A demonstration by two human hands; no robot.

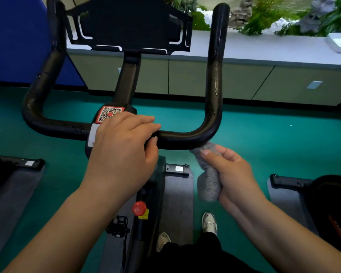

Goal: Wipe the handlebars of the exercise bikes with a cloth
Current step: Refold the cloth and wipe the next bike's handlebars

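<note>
A black U-shaped handlebar [214, 79] of an exercise bike fills the middle of the head view, with a black console [132, 24] mounted above its stem. My left hand [124, 148] grips the crossbar at its centre, fingers over the top and thumb underneath. My right hand [230, 172] holds a bunched grey cloth [209, 180]. The cloth's upper end touches the underside of the bar's right-hand bend. A red QR sticker [109, 113] shows just beyond my left hand.
A red knob [139, 208] and a pedal [118, 226] sit on the frame below. Grey floor mats [178, 196] lie on green carpet, with parts of neighbouring bikes at both edges. A cabinet run [244, 81] with plants on top stands behind. My shoes [209, 223] are beneath.
</note>
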